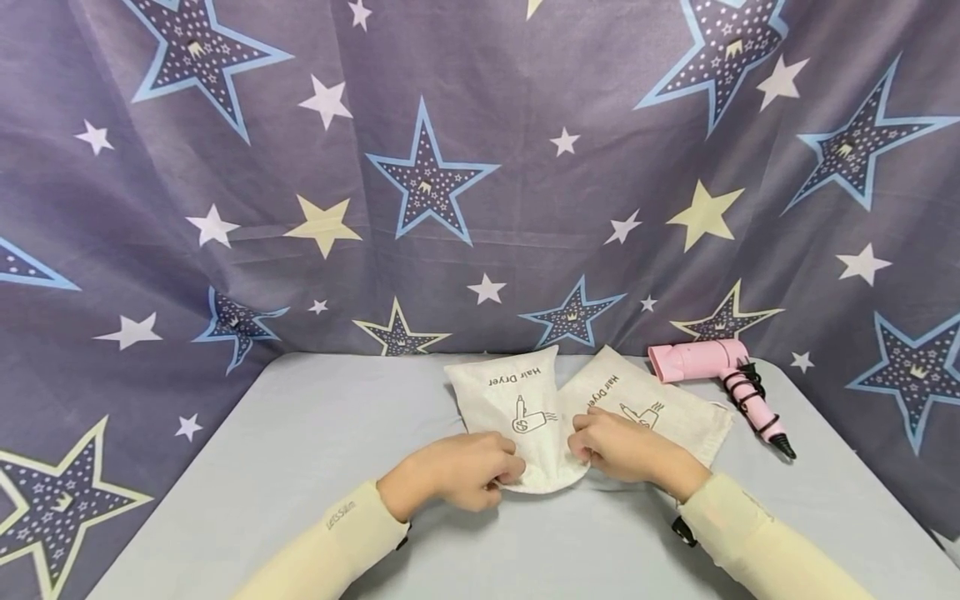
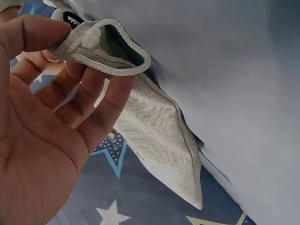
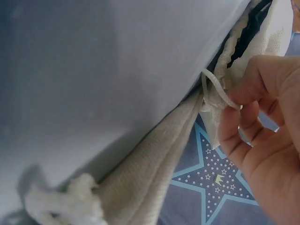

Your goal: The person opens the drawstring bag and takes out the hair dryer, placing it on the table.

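Note:
A cream drawstring bag printed "Hair Dryer" lies flat on the table with its mouth toward me. My left hand pinches the left corner of the mouth between thumb and fingers. In the left wrist view a knotted white drawstring loops out at that corner. At the right corner, my right hand pinches a thin cord loop, seen in the right wrist view. The mouth gapes slightly, showing a dark inside. Partly under my right hand and the first bag lies a second, matching bag.
A pink hair dryer rests at the table's back right, its black cord wound round the handle. The pale grey table meets a star-patterned curtain at the back. A cord knot shows low in the right wrist view.

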`<action>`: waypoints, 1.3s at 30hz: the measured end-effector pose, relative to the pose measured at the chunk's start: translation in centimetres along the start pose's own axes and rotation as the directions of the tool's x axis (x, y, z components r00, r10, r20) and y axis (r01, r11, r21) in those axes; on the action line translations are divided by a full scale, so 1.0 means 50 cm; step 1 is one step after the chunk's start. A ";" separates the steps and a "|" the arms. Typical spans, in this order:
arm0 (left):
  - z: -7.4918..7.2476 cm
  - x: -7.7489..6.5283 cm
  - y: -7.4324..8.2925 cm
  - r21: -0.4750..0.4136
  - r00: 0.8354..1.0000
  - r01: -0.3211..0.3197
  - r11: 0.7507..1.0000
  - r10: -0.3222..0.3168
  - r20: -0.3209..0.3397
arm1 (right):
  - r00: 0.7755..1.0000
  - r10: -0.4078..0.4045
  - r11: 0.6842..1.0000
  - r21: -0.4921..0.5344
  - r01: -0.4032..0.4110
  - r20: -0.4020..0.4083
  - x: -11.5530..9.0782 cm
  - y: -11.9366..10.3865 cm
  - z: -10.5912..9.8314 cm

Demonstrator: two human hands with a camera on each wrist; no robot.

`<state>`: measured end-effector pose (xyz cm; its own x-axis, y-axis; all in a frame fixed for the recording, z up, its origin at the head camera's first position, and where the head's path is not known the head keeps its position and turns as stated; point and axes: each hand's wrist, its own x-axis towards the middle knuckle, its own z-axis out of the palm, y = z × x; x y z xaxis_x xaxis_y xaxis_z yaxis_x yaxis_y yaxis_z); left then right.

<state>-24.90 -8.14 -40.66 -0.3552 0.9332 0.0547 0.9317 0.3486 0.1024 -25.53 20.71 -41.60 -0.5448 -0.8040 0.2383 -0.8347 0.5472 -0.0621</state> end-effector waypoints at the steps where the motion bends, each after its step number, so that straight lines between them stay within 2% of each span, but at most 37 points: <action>1: 0.000 0.000 0.000 -0.001 1.000 -0.003 1.000 0.003 -0.006 | 1.000 -0.003 1.000 0.008 0.003 -0.006 0.000 0.001 0.000; 6: -0.002 -0.004 -0.001 -0.023 0.999 0.014 1.000 -0.015 -0.030 | 0.998 -0.003 0.998 0.058 0.007 -0.057 0.000 0.005 -0.003; 13: -0.010 -0.011 -0.017 -0.103 0.997 0.016 0.995 -0.024 -0.074 | 0.989 0.007 0.993 0.115 0.010 -0.146 0.006 0.014 -0.011; 17: -0.014 -0.015 -0.026 -0.161 0.995 0.008 0.987 -0.024 -0.095 | 0.989 0.046 0.987 0.160 -0.024 -0.139 0.008 0.023 -0.012; 22: -0.014 -0.016 -0.037 -0.237 0.992 0.015 0.971 -0.045 -0.120 | 0.987 0.066 0.986 0.159 -0.042 -0.145 0.012 0.025 -0.012; 29: -0.014 -0.021 -0.066 -0.376 0.979 0.012 0.927 -0.087 -0.182 | 0.987 0.073 0.984 0.172 -0.048 -0.142 0.030 0.019 -0.011; 32: -0.018 -0.024 -0.070 -0.399 0.977 0.025 0.917 -0.106 -0.183 | 0.989 0.084 0.985 0.161 -0.064 -0.121 0.033 0.013 -0.011; 39: -0.024 -0.023 -0.072 -0.396 0.974 0.072 0.916 -0.151 -0.172 | 0.989 0.120 0.987 0.117 -0.109 -0.085 0.023 -0.016 -0.029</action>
<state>-27.93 -10.55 -39.92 -0.4993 0.8410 0.2082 0.7972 0.3518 0.4906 -25.36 19.68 -39.87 -0.6319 -0.7099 0.3110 -0.7738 0.6007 -0.2012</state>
